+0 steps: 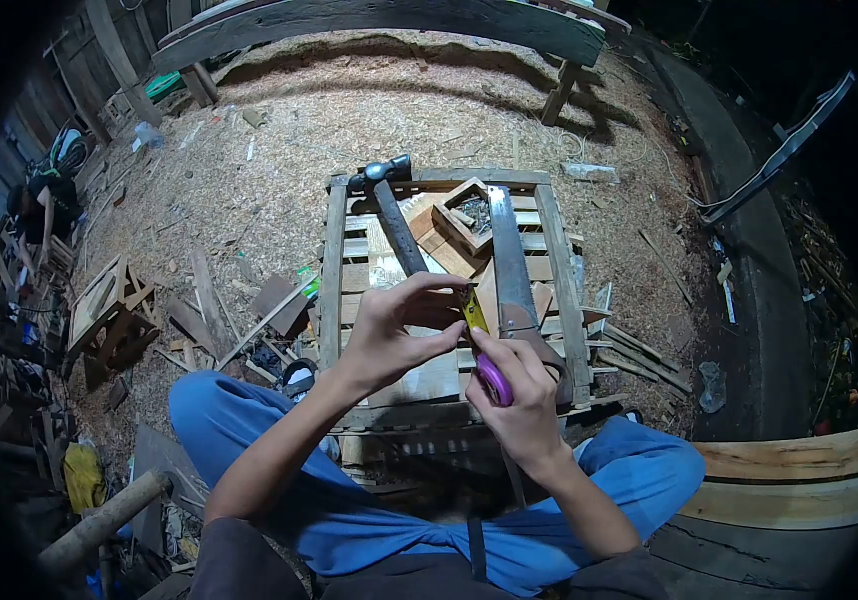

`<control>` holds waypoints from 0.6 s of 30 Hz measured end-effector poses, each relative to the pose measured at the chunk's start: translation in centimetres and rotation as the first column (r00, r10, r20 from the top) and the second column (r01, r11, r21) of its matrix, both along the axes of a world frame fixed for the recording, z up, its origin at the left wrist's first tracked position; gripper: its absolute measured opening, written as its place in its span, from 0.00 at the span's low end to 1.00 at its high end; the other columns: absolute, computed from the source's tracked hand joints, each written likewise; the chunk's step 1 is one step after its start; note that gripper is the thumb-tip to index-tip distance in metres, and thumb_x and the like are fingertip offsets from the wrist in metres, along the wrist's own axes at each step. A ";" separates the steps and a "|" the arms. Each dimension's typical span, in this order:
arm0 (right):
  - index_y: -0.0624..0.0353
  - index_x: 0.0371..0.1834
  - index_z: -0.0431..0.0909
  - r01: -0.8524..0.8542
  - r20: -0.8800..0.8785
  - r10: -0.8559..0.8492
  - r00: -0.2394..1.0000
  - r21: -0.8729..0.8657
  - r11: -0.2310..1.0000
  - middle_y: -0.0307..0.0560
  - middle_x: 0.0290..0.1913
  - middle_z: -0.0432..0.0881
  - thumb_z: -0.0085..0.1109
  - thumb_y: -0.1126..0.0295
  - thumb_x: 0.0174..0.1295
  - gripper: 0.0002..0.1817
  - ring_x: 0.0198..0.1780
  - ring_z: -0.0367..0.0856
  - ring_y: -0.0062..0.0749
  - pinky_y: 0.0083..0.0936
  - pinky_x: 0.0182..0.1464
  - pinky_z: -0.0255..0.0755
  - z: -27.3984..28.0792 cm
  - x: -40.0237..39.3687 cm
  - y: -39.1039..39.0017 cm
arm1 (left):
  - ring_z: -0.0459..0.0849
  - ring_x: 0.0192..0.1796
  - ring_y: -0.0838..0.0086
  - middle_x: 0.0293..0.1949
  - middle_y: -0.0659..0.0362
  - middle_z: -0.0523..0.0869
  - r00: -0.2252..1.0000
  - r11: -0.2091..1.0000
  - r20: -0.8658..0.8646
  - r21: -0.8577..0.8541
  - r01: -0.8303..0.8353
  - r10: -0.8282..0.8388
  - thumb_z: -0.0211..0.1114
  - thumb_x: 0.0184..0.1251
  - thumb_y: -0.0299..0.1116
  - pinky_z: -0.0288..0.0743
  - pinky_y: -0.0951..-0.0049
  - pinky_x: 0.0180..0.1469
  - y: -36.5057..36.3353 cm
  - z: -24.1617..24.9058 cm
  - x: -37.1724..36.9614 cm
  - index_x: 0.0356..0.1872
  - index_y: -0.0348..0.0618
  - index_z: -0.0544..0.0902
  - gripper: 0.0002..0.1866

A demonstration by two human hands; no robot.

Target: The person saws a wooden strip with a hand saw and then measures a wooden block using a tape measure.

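A purple tape measure (494,380) is in my right hand (524,395), whose fingers are wrapped round it. Its short yellow blade (474,310) points up and away from me. My left hand (404,330) is curved beside the blade, with thumb and forefinger at its end; whether they pinch it is hard to tell. Under both hands is a slatted wooden crate top (332,250). On it lie a hammer (397,220), a handsaw (511,260) and a small wooden box (444,215) with nails or screws inside.
A long wooden bench (379,18) crosses the far side. Wood scraps (204,300) lie left of the crate, and sticks (644,360) lie to its right. Sawdust covers the ground. Long planks (799,480) are at the right, and a round pole (104,525) is at the lower left.
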State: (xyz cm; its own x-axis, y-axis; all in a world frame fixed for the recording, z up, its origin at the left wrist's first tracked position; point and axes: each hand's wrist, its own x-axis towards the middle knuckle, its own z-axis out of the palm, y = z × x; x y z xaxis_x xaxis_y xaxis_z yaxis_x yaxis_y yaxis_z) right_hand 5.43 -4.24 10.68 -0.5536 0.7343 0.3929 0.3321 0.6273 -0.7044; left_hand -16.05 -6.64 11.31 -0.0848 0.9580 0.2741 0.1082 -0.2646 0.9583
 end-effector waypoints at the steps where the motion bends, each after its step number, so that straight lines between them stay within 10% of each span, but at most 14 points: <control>1: 0.49 0.73 0.80 0.000 -0.002 0.000 1.000 0.002 1.000 0.59 0.54 0.83 0.71 0.79 0.59 0.35 0.50 0.88 0.56 0.44 0.52 0.84 0.0 0.0 0.0 | 0.92 0.55 0.71 0.54 0.52 0.92 1.000 1.000 0.005 -0.003 0.006 -0.006 0.76 0.64 0.17 0.87 0.69 0.63 0.0 0.0 0.0 0.65 0.34 0.82 0.27; 18: 0.56 0.67 0.83 0.025 -0.004 -0.025 1.000 0.002 1.000 0.54 0.51 0.86 0.74 0.80 0.55 0.31 0.48 0.89 0.46 0.37 0.51 0.83 0.3 -0.2 -0.1 | 0.92 0.55 0.71 0.54 0.53 0.92 1.000 1.000 -0.013 0.000 -0.005 0.005 0.76 0.63 0.17 0.87 0.69 0.62 0.0 0.0 -0.1 0.64 0.34 0.82 0.27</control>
